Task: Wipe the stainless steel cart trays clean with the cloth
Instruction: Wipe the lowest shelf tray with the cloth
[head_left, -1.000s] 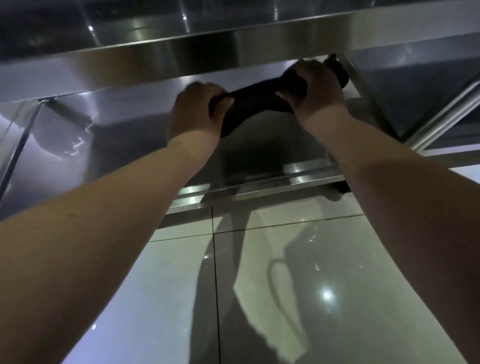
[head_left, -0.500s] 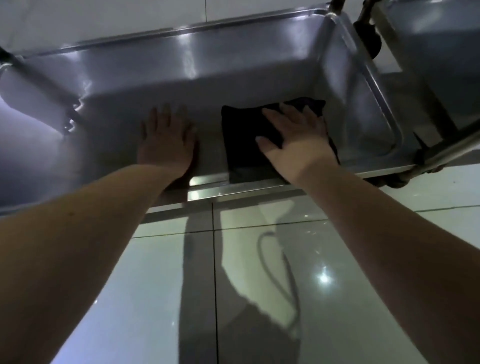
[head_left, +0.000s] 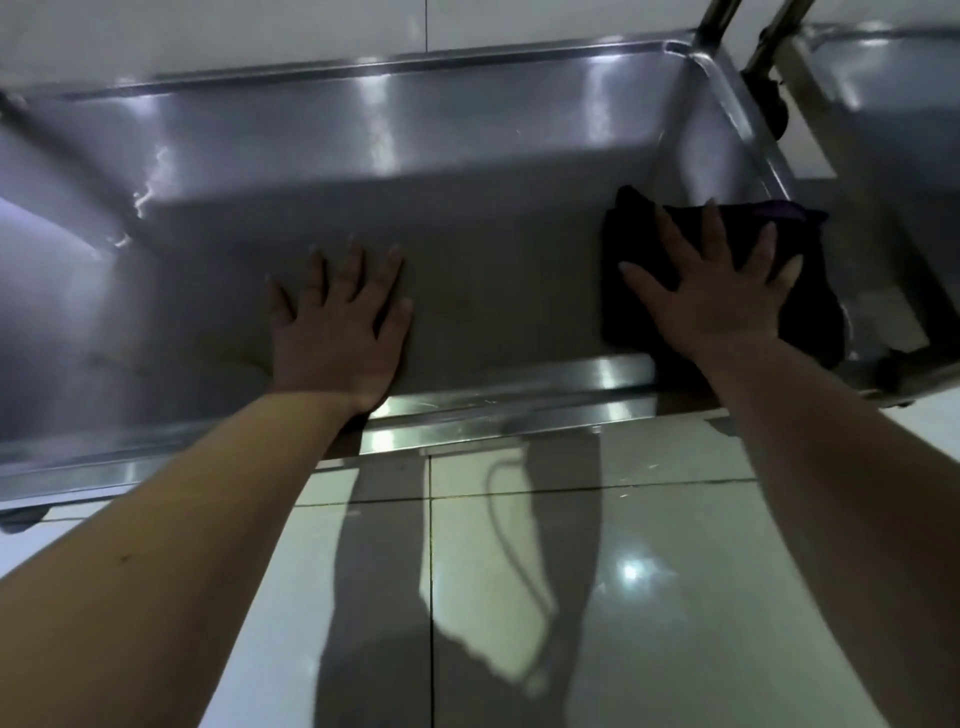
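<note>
Nearest, the glossy tiled floor (head_left: 649, 597) shows dark arm shadows and a bright spot of glare. Both bare forearms (head_left: 182, 545) reach up from the bottom edge, where they are cut off.

Past the floor runs the scratched near rim of the steel tray (head_left: 493, 410). The left hand (head_left: 337, 332) lies flat on the tray's bottom just beyond that rim, its fingers (head_left: 358, 275) straight and spread, holding nothing.

Well apart to its right, the right hand (head_left: 711, 291) presses flat on the dark cloth (head_left: 815, 312), fingers fanned out – not curled round it. The cloth sits in the tray's near right corner, up against the right wall. Whether it laps over the rim I cannot tell. A purple edge shows at its far side, and the palm and wrist hide its near part.

Farther back, the far wall catches streaks of light, and the tray's left end fades into glare. At the far right corner two posts (head_left: 714, 21) rise out of view beside a black fitting (head_left: 774, 104) – too dark to make out. A second tray (head_left: 893, 93) is cut off by the right edge.
</note>
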